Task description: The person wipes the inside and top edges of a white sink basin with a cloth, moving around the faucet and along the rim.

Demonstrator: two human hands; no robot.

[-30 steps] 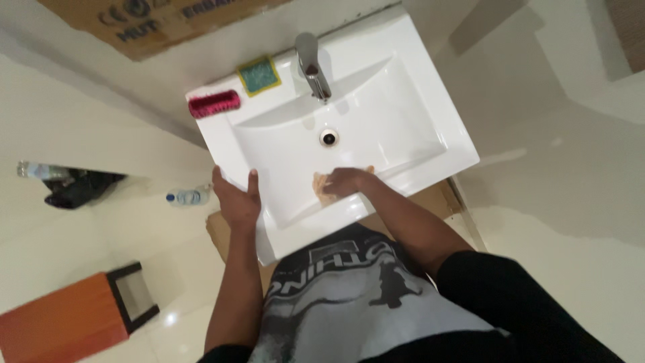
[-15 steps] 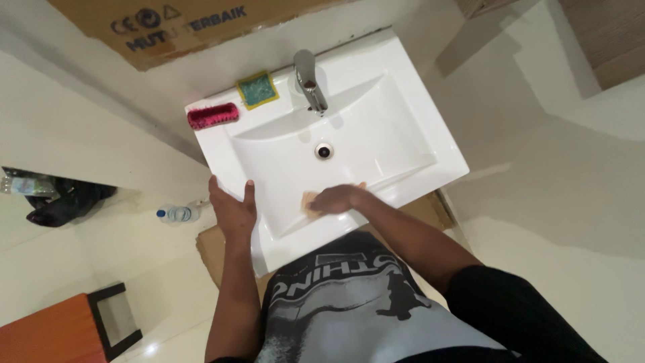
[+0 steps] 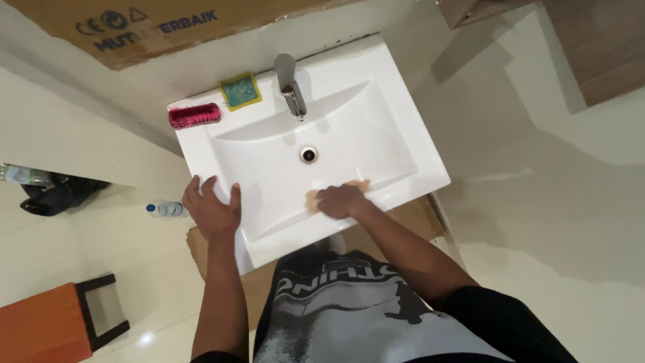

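The right hand (image 3: 341, 199) lies flat on a small tan cloth (image 3: 356, 185) inside the near slope of the white sink (image 3: 410, 144), its fingers pressed together over the cloth, which shows only at the edges of the hand. The left hand (image 3: 211, 212) rests on the near left rim of the sink, fingers spread, thumb toward the basin, holding nothing. The cloth appears thin, soft and light; it should crumple under the palm and is best held flat under the fingers or gathered by an edge. The sink surface looks glossy and probably slippery, and it is hard and likely heavy; the rim is the natural place to brace it. A chrome tap (image 3: 289, 84) stands at the far side above the drain (image 3: 308, 154). A red brush (image 3: 194, 115) and a green sponge (image 3: 240, 91) lie apart on the far left ledge. A plastic bottle (image 3: 163, 209) lies on the floor near the left hand.
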